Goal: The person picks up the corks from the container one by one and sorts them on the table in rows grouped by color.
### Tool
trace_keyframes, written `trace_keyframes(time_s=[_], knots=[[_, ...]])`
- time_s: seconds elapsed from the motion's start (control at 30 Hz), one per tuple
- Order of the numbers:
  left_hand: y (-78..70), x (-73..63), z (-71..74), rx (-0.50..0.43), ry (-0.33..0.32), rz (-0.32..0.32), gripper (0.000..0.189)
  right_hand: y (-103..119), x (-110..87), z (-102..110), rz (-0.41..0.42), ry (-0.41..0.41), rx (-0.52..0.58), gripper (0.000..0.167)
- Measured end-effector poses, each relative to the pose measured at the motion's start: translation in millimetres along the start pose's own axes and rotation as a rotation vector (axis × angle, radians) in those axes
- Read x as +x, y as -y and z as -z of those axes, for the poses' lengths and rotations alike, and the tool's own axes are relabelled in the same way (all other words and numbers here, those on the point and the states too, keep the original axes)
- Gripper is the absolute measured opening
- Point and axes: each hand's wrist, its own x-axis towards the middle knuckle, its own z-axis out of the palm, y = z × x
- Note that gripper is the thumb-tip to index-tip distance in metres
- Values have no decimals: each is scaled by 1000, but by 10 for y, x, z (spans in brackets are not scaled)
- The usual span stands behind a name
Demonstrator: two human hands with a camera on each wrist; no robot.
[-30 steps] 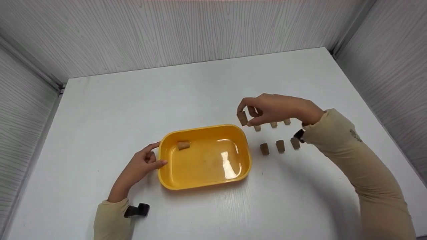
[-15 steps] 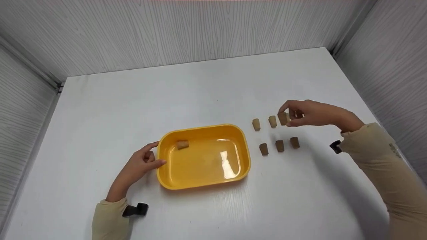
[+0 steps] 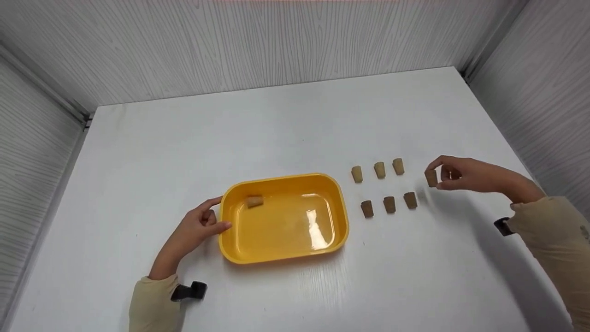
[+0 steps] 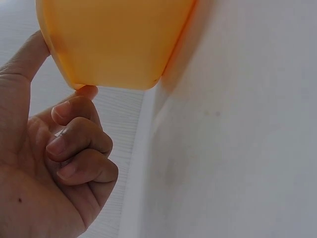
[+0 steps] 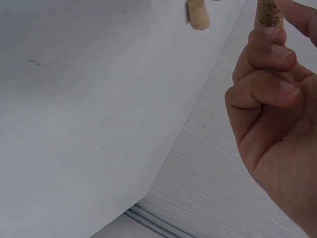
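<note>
My left hand (image 3: 191,230) pinches the left rim of a yellow plastic tub (image 3: 276,226), thumb over the rim and index finger along the outer side; the other fingers are curled in the left wrist view. One cork stopper (image 3: 254,201) lies on its side inside, near the back left corner. Between thumb and fingertips, my right hand (image 3: 474,175) holds another cork stopper (image 3: 431,178) above the table, right of two rows of corks. The back row has three lighter corks (image 3: 379,170), the front row three darker ones (image 3: 389,204). At the right wrist view's top, the held cork (image 5: 269,15) is cut off.
The white table (image 3: 198,138) reaches back to a pale wood-grain panel (image 3: 258,46), with similar panels at left and right. In the right wrist view, a loose cork (image 5: 198,15) lies on the table. A black strap (image 3: 190,291) sits on the left sleeve.
My right hand has carried its cork rightward, from beside the tub's back right corner, over the back row, to the right of both rows. The left hand keeps its hold on the tub.
</note>
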Motion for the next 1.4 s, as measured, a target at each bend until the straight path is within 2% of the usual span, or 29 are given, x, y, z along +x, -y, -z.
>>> trace_keyframes(time_s=[0.17,0.5,0.9,1.4], knots=[[5,-8,-10,-10,-1,-9,60,-108,-64,-67,-46,-2,11,33],[4,-15,-33,-16,-3,-16,60,-259,-133,-215,-50,51,45,29],[5,-10,4,-2,0,-10,61,-257,-70,-299,-84,70,10,28],[-50,-38,17,-10,9,-11,62,-279,-31,-354,-121,70,-43,36]])
